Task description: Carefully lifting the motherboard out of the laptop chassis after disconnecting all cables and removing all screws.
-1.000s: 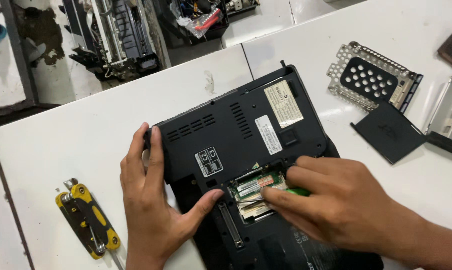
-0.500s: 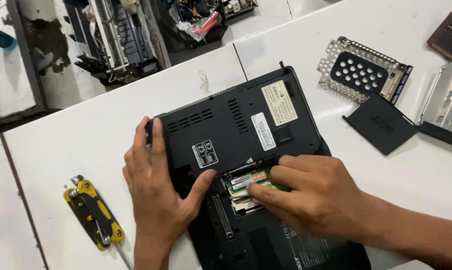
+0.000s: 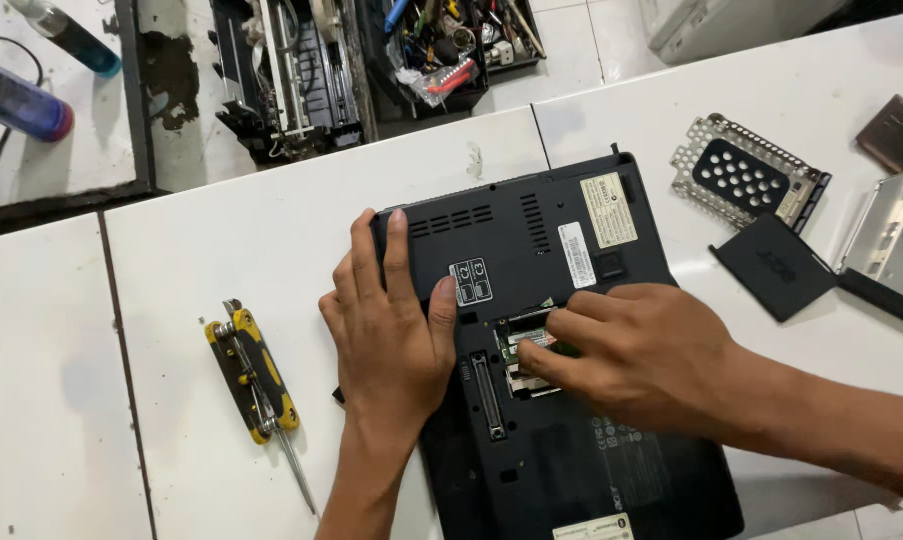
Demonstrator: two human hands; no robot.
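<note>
The work surface is a white desk (image 3: 221, 250) made of 2 or more panels, with dark seams running between them: 1 seam cuts down the left part, another climbs toward the far edge near the middle. The top is scuffed and faintly stained. Light falls evenly from above, soft, with only weak shadows.

Beyond the far edge lies a pale tiled floor (image 3: 561, 75) with a dark patch (image 3: 176, 70) on it. A black open machine frame (image 3: 286, 75) stands there, and beside it a black tray (image 3: 451, 40) crowded with small tools. At the far left sits a second white surface (image 3: 51, 150) with a dark border.
</note>
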